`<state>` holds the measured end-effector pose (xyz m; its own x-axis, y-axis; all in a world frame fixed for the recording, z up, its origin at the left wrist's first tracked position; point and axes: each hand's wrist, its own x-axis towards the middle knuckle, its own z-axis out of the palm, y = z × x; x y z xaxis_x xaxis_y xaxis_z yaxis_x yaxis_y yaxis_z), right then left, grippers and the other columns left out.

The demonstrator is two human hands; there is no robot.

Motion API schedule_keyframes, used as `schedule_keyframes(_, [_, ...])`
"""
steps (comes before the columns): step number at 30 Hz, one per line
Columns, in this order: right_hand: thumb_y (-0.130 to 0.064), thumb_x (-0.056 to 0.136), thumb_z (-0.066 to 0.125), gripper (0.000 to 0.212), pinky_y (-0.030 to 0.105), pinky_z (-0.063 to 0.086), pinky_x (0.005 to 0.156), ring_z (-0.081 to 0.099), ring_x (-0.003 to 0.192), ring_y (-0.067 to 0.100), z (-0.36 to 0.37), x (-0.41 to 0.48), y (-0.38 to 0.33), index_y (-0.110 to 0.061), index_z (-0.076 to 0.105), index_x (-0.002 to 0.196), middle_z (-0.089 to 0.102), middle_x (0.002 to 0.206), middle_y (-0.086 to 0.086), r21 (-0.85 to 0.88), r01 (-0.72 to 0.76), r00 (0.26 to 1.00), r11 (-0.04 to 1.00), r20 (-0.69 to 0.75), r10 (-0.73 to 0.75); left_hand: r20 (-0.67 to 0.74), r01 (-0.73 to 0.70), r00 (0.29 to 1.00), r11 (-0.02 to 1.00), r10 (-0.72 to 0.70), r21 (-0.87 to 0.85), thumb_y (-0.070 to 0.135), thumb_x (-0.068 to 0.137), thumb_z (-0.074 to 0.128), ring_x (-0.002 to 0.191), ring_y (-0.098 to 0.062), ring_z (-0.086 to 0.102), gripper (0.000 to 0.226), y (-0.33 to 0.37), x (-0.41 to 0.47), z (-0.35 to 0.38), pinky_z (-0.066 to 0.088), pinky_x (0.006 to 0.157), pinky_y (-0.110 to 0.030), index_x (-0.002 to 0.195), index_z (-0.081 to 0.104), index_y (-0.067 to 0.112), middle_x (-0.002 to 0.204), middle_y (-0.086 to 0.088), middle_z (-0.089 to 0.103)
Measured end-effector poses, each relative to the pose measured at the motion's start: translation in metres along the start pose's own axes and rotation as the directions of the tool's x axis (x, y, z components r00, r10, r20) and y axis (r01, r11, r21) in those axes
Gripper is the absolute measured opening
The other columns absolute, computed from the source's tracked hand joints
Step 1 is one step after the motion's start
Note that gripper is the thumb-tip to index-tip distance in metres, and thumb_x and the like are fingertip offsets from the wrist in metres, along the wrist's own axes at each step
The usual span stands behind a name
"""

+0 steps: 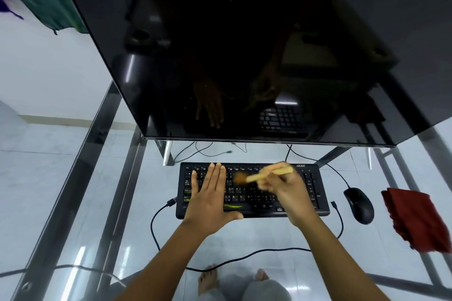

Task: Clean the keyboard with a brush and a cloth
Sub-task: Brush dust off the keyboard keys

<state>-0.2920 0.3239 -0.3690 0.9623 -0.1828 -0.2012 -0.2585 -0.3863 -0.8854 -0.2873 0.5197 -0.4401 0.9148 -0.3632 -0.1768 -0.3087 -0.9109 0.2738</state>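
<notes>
Pressing: left hand (209, 197) flat on keyboard (315, 193) | right hand (285, 189) grips brush (259, 176)

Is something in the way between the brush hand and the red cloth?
Yes. The mouse lies between the right hand, which holds the brush over the keyboard, and the cloth farther right.

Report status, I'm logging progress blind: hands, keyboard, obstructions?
Left hand flat on keyboard, covering left keys. Right hand grips brush, bristles at middle keys. Red cloth lies right, past mouse. Nothing else on the keys.
</notes>
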Motion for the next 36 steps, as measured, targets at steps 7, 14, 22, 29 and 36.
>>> schedule_keyframes(7, [-0.007, 0.097, 0.059, 0.013, 0.027, 0.058, 0.075, 0.072, 0.080, 0.021, -0.011, 0.002, 0.005, -0.017, 0.063, 0.089, 0.075, 0.084, 0.006, 0.009, -0.025, 0.989, 1.000, -0.146, 0.026, 0.016, -0.016, 1.000, 1.000, 0.016, 0.015, 0.085, 0.071, 0.038, 0.143, -0.017, -0.028, 0.120, 0.002, 0.001, -0.002, -0.017, 0.114, -0.055, 0.151, -0.012, 0.011, 0.160, -0.005, -0.017])
schedule_keyframes(14, [-0.004, 0.095, 0.059, 0.008, 0.021, 0.057, 0.065, 0.071, 0.073, 0.017, -0.023, -0.004, 0.007, -0.009, 0.066, 0.092, 0.074, 0.079, 0.004, 0.009, -0.026, 0.988, 1.000, -0.152, 0.027, 0.011, -0.036, 0.999, 0.999, 0.036, 0.004, 0.083, 0.071, 0.037, 0.141, -0.017, -0.031, 0.118, 0.009, 0.002, 0.000, -0.021, 0.112, -0.052, 0.151, -0.012, 0.011, 0.158, -0.005, -0.022])
schedule_keyframes(22, [-0.002, 0.097, 0.054, 0.014, 0.029, 0.056, 0.059, 0.068, 0.064, 0.016, -0.021, -0.019, 0.010, -0.007, 0.064, 0.089, 0.074, 0.079, 0.002, 0.020, -0.042, 0.991, 0.999, -0.123, 0.044, 0.017, -0.087, 0.996, 0.996, 0.087, 0.023, 0.084, 0.073, 0.039, 0.142, -0.017, -0.028, 0.119, 0.020, 0.010, -0.002, -0.017, 0.114, -0.053, 0.151, -0.011, 0.010, 0.158, -0.004, -0.021])
schedule_keyframes(29, [-0.006, 0.095, 0.055, 0.015, 0.026, 0.056, 0.059, 0.068, 0.060, 0.011, -0.037, -0.029, 0.024, -0.014, 0.062, 0.086, 0.074, 0.072, -0.007, -0.060, -0.031, 0.983, 0.998, -0.185, 0.020, 0.069, -0.132, 0.989, 0.991, 0.129, 0.038, 0.084, 0.072, 0.044, 0.141, -0.018, -0.032, 0.122, 0.029, 0.018, 0.002, -0.017, 0.114, -0.054, 0.151, -0.015, 0.011, 0.157, -0.005, -0.026])
schedule_keyframes(36, [-0.014, 0.097, 0.059, 0.008, 0.024, 0.058, 0.064, 0.071, 0.067, 0.009, -0.033, -0.010, 0.015, -0.015, 0.061, 0.089, 0.074, 0.079, 0.000, 0.009, 0.003, 0.956, 1.000, -0.292, -0.001, 0.074, -0.129, 0.989, 0.992, 0.128, 0.012, 0.083, 0.071, 0.046, 0.140, -0.019, -0.033, 0.124, 0.040, 0.024, 0.003, -0.018, 0.114, -0.052, 0.150, -0.018, 0.011, 0.157, -0.006, -0.026])
